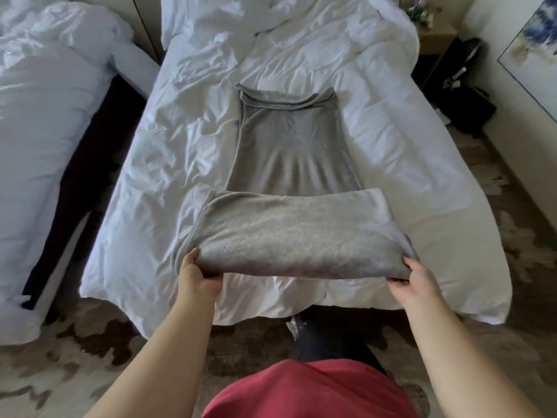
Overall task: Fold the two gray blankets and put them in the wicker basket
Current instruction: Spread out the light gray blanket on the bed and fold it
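"Gripping what, those hands?"
"The left hand (197, 276) and the right hand (417, 279) each pinch a near corner of the soft gray fleece blanket (289, 152); its far part lies flat on the wrinkled white bed (150, 176)."

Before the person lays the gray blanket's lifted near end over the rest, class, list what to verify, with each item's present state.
1. Left hand grips the near end: ok.
2. Right hand grips the near end: ok.
3. Rest of gray blanket lies flat on the bed: ok.
4. Wicker basket in view: not ok.
5. Second blanket located: cannot tell.
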Available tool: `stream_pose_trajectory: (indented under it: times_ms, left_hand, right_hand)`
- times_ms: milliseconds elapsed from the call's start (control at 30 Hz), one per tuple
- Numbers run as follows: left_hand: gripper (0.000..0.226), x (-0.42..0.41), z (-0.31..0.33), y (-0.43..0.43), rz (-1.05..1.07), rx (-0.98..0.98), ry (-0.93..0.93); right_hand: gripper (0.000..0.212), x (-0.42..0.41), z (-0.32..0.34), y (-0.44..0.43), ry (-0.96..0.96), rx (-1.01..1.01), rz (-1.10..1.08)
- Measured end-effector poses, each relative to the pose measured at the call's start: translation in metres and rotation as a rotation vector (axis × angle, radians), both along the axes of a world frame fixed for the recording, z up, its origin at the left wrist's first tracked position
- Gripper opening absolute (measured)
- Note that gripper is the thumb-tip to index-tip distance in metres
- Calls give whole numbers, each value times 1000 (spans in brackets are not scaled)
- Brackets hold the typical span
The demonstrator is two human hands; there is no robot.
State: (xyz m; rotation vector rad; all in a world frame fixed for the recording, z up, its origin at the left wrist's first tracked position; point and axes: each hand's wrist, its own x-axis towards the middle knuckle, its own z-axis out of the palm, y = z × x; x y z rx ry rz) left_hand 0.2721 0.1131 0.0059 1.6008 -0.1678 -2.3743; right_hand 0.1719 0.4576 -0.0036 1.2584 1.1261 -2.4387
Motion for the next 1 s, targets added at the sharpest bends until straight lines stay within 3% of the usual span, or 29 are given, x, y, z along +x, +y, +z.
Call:
stream_pose_trajectory:
  times_ms: [200, 333, 500, 1000]
  left_hand:
    - [52, 87, -3, 13, 30, 56, -89]
    - [40, 133, -7, 20, -26, -9, -148]
    - [45, 159, -4, 25, -77, -41, -170]
    - [24, 56, 20, 6, 51, 34, 177]
  right_hand:
    - [29, 95, 0, 17, -180, -126, -143]
    - [27, 148, -5, 26, -228, -144, -181]
    - [27, 183, -6, 33, -218, -178, -207]
    - [19, 84, 19, 18, -18, -339, -282]
